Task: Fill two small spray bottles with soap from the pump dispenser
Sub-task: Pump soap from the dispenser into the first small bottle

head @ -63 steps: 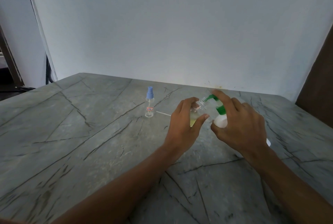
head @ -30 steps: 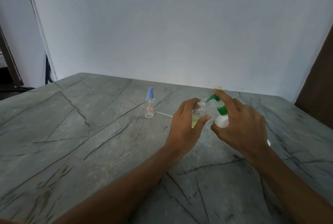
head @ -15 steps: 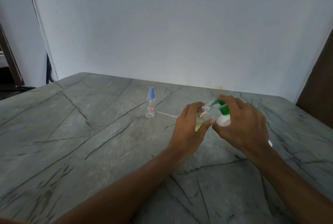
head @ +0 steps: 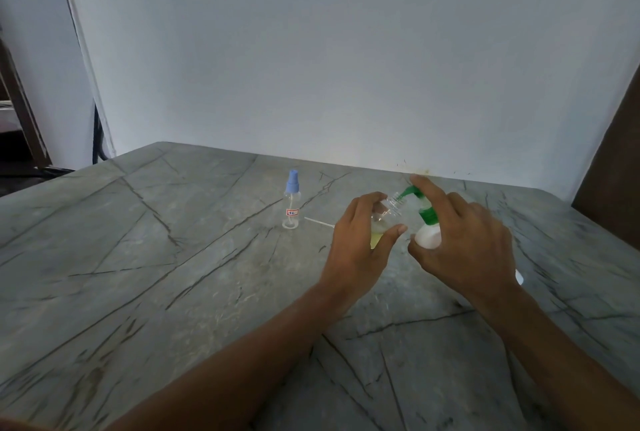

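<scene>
Left hand (head: 360, 243) curled round tilted open bottle (head: 388, 219), yellowish soap (head: 375, 240) at its bottom, right hand (head: 460, 243) gripping white dispenser (head: 428, 236), forefinger on green pump (head: 410, 192), spout at the bottle's mouth, over grey counter (head: 173, 274), blue-capped bottle (head: 292, 200) upright well left, red-bordered label (head: 292, 212) unreadable.

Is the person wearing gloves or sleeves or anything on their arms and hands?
No gloves. The left hand and right hand are bare. The left forearm and right forearm are bare too, with no sleeve in view. I can see no watch, bracelet or ring.
</scene>
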A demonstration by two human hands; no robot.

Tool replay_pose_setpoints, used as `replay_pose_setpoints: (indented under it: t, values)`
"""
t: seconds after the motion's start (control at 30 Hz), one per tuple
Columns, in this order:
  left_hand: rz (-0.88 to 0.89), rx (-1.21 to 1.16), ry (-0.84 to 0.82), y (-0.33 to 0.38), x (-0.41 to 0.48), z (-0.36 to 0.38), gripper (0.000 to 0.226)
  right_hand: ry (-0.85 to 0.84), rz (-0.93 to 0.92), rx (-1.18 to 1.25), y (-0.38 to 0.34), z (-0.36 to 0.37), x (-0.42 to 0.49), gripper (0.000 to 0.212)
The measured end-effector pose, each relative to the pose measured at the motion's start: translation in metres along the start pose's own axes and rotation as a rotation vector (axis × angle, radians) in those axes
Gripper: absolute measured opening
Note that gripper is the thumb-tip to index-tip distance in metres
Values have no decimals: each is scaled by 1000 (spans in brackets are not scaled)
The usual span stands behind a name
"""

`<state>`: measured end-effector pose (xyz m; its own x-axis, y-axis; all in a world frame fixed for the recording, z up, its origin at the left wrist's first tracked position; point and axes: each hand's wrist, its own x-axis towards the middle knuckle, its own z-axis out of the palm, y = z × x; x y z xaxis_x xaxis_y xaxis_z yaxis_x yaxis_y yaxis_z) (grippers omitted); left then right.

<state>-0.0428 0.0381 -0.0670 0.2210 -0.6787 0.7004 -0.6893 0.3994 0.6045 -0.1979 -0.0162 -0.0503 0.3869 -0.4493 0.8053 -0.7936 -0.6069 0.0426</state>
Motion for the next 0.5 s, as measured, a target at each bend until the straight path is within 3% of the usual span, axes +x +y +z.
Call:
replay_pose_setpoints:
  t: [0.5]
  values:
    - [12,-22,-14,2,-5,3,48,-18,3,29,3,2,2,86]
